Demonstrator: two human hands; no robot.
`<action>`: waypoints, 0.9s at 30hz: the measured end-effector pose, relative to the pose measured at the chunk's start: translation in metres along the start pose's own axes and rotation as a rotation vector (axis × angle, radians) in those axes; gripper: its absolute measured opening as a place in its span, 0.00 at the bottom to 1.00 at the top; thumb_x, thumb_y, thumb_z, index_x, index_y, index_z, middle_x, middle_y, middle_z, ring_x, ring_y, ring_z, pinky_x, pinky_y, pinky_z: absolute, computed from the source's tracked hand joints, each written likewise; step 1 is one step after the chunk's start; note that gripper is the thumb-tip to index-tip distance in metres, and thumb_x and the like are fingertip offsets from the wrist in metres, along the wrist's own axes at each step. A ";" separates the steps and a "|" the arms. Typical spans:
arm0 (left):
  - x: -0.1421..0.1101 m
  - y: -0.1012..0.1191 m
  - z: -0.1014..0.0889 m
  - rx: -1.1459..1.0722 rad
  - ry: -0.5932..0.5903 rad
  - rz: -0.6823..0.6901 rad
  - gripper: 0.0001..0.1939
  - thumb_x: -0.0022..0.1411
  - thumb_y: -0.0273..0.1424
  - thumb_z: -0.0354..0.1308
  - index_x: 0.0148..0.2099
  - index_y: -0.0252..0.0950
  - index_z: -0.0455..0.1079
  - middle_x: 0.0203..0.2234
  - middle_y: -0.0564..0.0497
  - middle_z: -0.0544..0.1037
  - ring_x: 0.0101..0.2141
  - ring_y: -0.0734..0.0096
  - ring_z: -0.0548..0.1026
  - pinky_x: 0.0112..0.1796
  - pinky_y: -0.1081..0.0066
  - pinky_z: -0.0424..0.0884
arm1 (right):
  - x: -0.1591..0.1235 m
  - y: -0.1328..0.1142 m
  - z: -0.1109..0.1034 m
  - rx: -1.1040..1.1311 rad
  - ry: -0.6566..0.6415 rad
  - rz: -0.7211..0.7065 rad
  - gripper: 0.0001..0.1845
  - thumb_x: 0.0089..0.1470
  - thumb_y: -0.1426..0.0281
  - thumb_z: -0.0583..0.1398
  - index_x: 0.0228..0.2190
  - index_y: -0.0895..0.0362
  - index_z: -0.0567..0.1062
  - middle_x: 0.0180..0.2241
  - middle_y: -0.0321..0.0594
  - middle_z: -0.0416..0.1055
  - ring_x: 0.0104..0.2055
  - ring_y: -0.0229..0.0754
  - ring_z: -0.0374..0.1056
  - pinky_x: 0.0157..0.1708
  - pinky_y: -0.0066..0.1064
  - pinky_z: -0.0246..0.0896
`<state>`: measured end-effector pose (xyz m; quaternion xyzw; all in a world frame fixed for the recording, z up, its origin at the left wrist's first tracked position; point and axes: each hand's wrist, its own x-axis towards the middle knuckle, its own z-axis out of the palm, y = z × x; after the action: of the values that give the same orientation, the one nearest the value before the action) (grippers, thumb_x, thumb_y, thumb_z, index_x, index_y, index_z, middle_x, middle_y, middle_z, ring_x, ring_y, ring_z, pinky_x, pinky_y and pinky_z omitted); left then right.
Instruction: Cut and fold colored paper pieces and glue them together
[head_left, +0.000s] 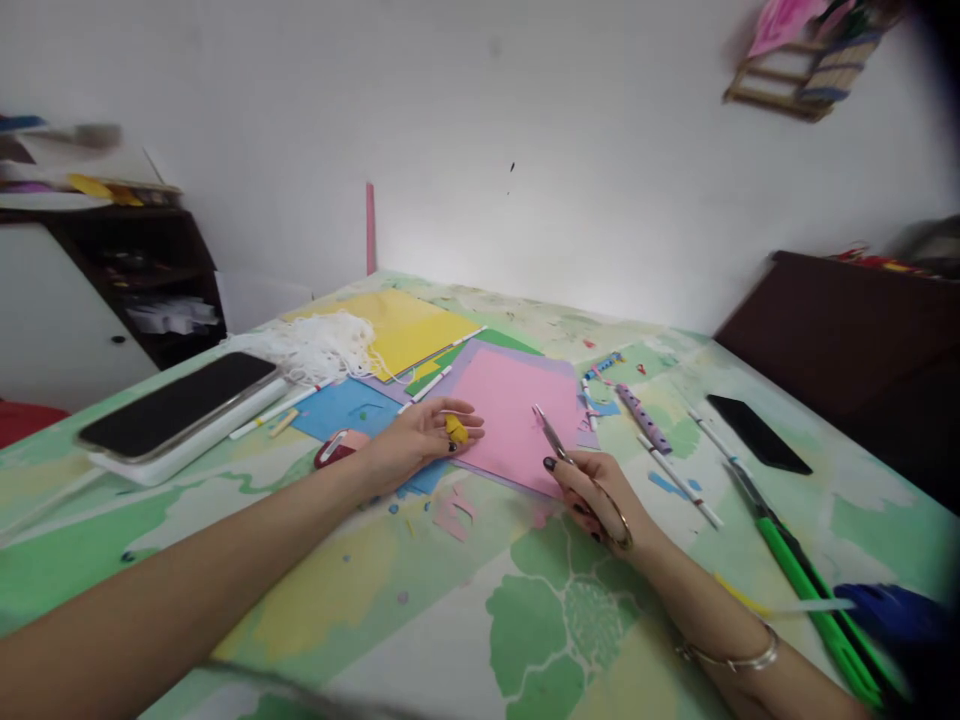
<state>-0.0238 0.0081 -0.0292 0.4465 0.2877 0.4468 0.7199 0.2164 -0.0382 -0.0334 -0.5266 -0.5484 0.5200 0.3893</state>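
At centre right, the right hand (pixel 592 492) grips the scissors (pixel 553 436) by their handles, blades nearly together and pointing far left over a pink sheet (pixel 499 395). To its left, the left hand (pixel 416 440), half open, loosely holds a small yellow piece (pixel 456 430) by the sheet's left edge, with a yellow sheet (pixel 420 325) lying beyond, far left.

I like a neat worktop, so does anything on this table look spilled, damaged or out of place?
Yes, it looks untidy: pink scraps lie loose on the tablecloth near the left hand, and a tangled heap of white strands spreads onto the yellow paper. Nothing looks plainly broken.
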 end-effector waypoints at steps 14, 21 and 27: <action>0.001 -0.003 -0.002 0.124 0.027 -0.060 0.13 0.52 0.25 0.64 0.40 0.29 0.68 0.36 0.42 0.78 0.41 0.63 0.77 0.48 0.63 0.69 | -0.004 -0.004 -0.001 -0.025 -0.007 0.010 0.24 0.48 0.54 0.60 0.17 0.55 0.55 0.12 0.24 0.46 0.09 0.26 0.46 0.08 0.20 0.36; 0.001 0.000 -0.001 0.138 0.108 -0.106 0.10 0.55 0.32 0.63 0.34 0.28 0.70 0.27 0.44 0.80 0.30 0.66 0.79 0.33 0.71 0.76 | -0.004 -0.002 -0.002 -0.034 -0.020 -0.001 0.24 0.49 0.55 0.59 0.17 0.55 0.55 0.11 0.25 0.47 0.09 0.27 0.46 0.08 0.20 0.35; 0.002 0.003 -0.001 0.111 0.170 -0.151 0.10 0.61 0.32 0.56 0.34 0.28 0.71 0.27 0.42 0.80 0.28 0.67 0.79 0.31 0.72 0.76 | -0.005 -0.004 -0.002 -0.038 -0.020 0.007 0.24 0.49 0.54 0.59 0.17 0.55 0.55 0.12 0.24 0.47 0.09 0.27 0.46 0.08 0.20 0.36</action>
<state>-0.0250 0.0108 -0.0273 0.4231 0.4048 0.4112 0.6986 0.2184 -0.0420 -0.0290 -0.5307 -0.5603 0.5159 0.3718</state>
